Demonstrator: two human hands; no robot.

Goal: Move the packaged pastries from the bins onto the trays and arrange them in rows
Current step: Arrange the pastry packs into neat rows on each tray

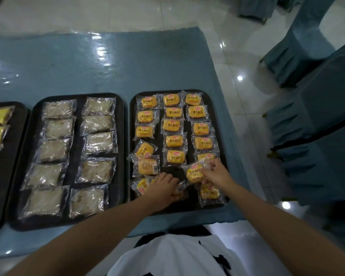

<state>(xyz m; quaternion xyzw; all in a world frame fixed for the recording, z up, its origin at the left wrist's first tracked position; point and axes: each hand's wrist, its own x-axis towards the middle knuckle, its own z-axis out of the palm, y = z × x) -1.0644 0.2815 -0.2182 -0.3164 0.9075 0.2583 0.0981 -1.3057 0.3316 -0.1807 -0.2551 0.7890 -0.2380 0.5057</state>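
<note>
My right hand (215, 172) pinches a yellow bun packet (194, 172) by its crinkly clear edge at the lower right of the tray (130, 136), my left hand (163, 186) curls round another; light, squashy, slippery, best lifted by that flap

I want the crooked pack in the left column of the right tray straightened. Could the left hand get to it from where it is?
Probably yes. The left hand sits at the near end of the right tray, and the tilted pack lies just beyond it in the same column, nothing above it. That hand seems to hold a wrapper already, so it may need freeing first.
</note>
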